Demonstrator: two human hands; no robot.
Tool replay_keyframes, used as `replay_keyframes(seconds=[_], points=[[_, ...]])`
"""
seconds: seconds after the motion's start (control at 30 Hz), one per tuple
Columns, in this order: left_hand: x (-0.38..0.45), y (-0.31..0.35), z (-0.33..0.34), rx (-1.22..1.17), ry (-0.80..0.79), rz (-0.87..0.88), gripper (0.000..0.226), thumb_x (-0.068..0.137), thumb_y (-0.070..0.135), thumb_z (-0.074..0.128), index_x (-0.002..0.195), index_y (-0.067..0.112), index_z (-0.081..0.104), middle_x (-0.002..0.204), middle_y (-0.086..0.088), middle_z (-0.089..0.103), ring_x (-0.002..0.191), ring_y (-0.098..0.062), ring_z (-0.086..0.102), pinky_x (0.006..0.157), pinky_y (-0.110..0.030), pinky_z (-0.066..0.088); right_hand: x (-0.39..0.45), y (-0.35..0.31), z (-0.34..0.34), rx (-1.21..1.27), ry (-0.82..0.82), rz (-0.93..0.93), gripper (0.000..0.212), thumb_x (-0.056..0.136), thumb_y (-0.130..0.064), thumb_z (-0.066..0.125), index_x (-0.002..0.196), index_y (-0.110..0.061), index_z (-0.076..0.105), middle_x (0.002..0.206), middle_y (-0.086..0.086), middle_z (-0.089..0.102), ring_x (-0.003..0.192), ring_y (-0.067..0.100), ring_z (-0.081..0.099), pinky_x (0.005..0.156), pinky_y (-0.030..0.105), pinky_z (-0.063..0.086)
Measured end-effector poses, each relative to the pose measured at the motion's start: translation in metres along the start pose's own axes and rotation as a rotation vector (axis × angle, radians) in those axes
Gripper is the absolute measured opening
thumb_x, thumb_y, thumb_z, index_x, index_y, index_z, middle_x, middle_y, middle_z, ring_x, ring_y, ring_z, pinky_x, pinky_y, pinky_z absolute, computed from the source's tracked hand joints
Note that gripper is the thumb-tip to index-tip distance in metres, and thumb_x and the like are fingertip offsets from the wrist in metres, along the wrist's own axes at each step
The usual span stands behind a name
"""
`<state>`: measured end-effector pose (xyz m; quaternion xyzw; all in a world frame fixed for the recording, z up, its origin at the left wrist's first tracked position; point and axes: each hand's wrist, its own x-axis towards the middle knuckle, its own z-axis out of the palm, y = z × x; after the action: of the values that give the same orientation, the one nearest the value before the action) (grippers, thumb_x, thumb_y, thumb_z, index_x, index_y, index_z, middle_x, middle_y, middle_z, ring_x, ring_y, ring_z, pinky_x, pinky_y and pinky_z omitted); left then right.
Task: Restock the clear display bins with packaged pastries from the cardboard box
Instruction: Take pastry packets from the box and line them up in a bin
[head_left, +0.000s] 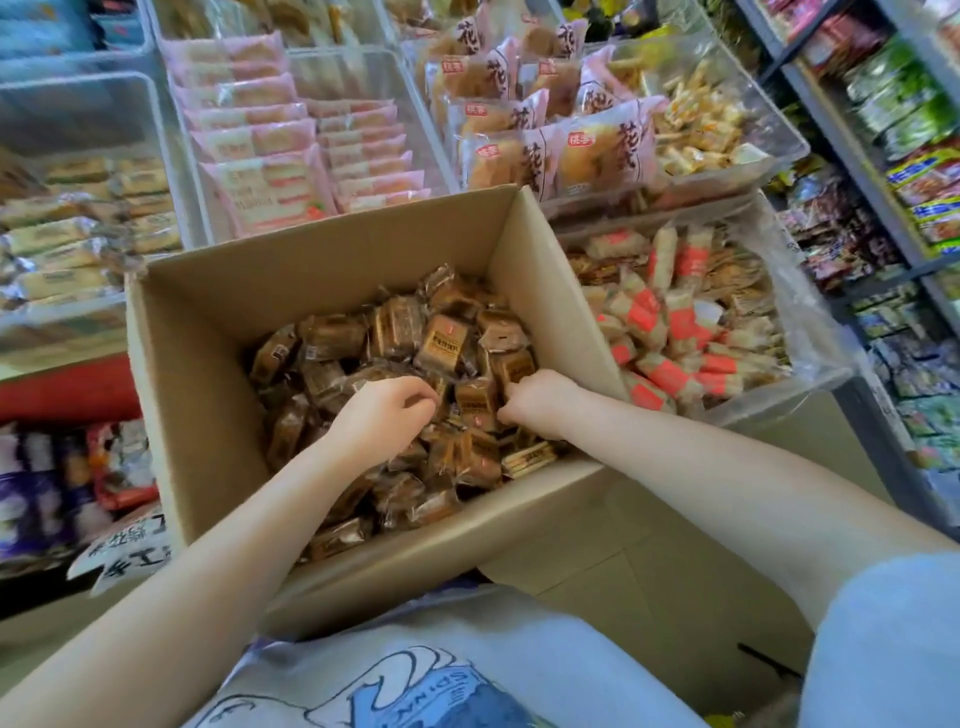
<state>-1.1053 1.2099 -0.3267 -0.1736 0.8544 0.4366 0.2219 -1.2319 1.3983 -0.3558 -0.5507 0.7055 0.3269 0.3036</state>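
1. The cardboard box (208, 332) is sitting open in front of the person, its far wall leaning against the clear bins, and brown-wrapped pastries (447, 345) are lying heaped inside it.
2. A clear bin (810, 322) just beside the box's right wall is holding packets with orange-red bands (670, 322).
3. Beyond the far wall, a bin (208, 208) is carrying rows of pink-wrapped cakes (270, 182); the next one is showing pink buns with large characters (602, 150).
4. At the left edge, a bin of pale wrapped bars (67, 234) is being cut off.
5. The left hand (382, 415) is reaching into the heap, fingers curling down among the packets; whether it is grasping one I cannot tell.
6. The right hand (540, 397) is clenching around a pastry packet, mostly hidden under its knuckles.
7. Print on the wrappers is too blurred to read.
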Motion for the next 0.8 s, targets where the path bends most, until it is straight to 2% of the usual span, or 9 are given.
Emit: replay_keyframes(seconds=[0.07, 0.13, 0.23, 0.3, 0.37, 0.47, 0.57, 0.67, 0.8], points=[[0.002, 0.0, 0.005, -0.057, -0.019, -0.029, 0.021, 0.103, 0.028, 0.05, 0.116, 0.03, 0.067, 0.105, 0.009, 0.068, 0.084, -0.004, 0.065, 0.069, -0.02, 0.05, 0.003, 0.0, -0.003, 0.035, 0.007, 0.013, 0.035, 0.093, -0.007, 0.059, 0.126, -0.018, 0.061, 0.12, 0.007, 0.057, 0.1, 0.026, 0.059, 0.076, 0.035, 0.051], [0.004, -0.001, 0.008, -0.114, -0.031, -0.065, 0.02, 0.102, 0.03, 0.052, 0.115, 0.032, 0.067, 0.107, 0.008, 0.069, 0.092, -0.008, 0.067, 0.076, -0.025, 0.054, 0.002, 0.005, -0.013, 0.222, 0.036, 0.05, 0.029, 0.088, -0.017, 0.068, 0.116, -0.017, 0.066, 0.116, 0.005, 0.055, 0.093, 0.023, 0.054, 0.074, 0.034, 0.049], [0.002, -0.006, 0.005, -0.228, -0.056, -0.119, 0.026, 0.098, 0.035, 0.061, 0.124, 0.034, 0.063, 0.115, 0.012, 0.065, 0.106, -0.009, 0.064, 0.085, -0.025, 0.051, -0.013, 0.017, -0.035, 0.765, 0.153, 0.084, 0.03, 0.083, -0.029, 0.072, 0.111, -0.019, 0.067, 0.11, -0.001, 0.058, 0.094, 0.018, 0.057, 0.077, 0.032, 0.054], [-0.002, -0.009, -0.001, -0.36, -0.083, -0.131, 0.049, 0.092, 0.043, 0.069, 0.137, 0.035, 0.054, 0.125, 0.013, 0.061, 0.115, -0.009, 0.06, 0.097, -0.031, 0.051, -0.03, 0.021, -0.051, 1.147, 0.282, 0.095, 0.025, 0.087, -0.029, 0.072, 0.11, -0.02, 0.066, 0.105, -0.005, 0.064, 0.09, 0.01, 0.062, 0.069, 0.023, 0.053], [-0.01, -0.008, -0.01, -0.562, -0.101, -0.108, 0.064, 0.085, 0.05, 0.074, 0.142, 0.033, 0.049, 0.128, 0.009, 0.063, 0.116, -0.011, 0.063, 0.099, -0.037, 0.054, -0.041, 0.017, -0.064, 1.52, 0.38, 0.069, 0.017, 0.092, -0.025, 0.071, 0.107, -0.017, 0.066, 0.096, -0.005, 0.071, 0.08, 0.004, 0.068, 0.062, 0.019, 0.052], [-0.026, -0.005, -0.031, -0.806, -0.003, -0.06, 0.062, 0.08, 0.045, 0.076, 0.135, 0.023, 0.057, 0.118, -0.002, 0.072, 0.109, -0.017, 0.07, 0.095, -0.041, 0.057, -0.04, 0.001, -0.08, 1.966, 0.452, -0.048, 0.011, 0.098, -0.021, 0.064, 0.106, -0.014, 0.066, 0.098, 0.006, 0.076, 0.093, 0.017, 0.073, 0.077, 0.036, 0.058], [-0.041, -0.008, -0.06, -1.002, 0.168, -0.038, 0.054, 0.079, 0.037, 0.075, 0.125, 0.012, 0.064, 0.114, -0.009, 0.074, 0.108, -0.024, 0.071, 0.089, -0.041, 0.058, -0.027, -0.02, -0.107, 2.268, 0.502, -0.15, 0.026, 0.1, -0.024, 0.059, 0.121, -0.009, 0.062, 0.114, 0.014, 0.073, 0.109, 0.026, 0.069, 0.093, 0.042, 0.056], [-0.051, -0.021, -0.097, -1.169, 0.337, -0.007, 0.048, 0.081, 0.029, 0.081, 0.12, 0.008, 0.063, 0.113, -0.013, 0.074, 0.103, -0.025, 0.072, 0.081, -0.035, 0.06, -0.009, -0.045, -0.149, 2.399, 0.496, -0.258, 0.038, 0.098, -0.027, 0.061, 0.132, -0.012, 0.056, 0.123, 0.01, 0.07, 0.115, 0.024, 0.067, 0.098, 0.04, 0.054], [-0.065, -0.049, -0.154, -1.159, 0.436, 0.056, 0.044, 0.078, 0.023, 0.082, 0.117, 0.01, 0.064, 0.111, -0.015, 0.074, 0.1, -0.026, 0.072, 0.08, -0.035, 0.059, 0.022, -0.077, -0.219, 2.241, 0.623, -0.262, 0.034, 0.095, -0.013, 0.066, 0.128, -0.009, 0.06, 0.12, 0.009, 0.072, 0.111, 0.023, 0.069, 0.091, 0.037, 0.058]])
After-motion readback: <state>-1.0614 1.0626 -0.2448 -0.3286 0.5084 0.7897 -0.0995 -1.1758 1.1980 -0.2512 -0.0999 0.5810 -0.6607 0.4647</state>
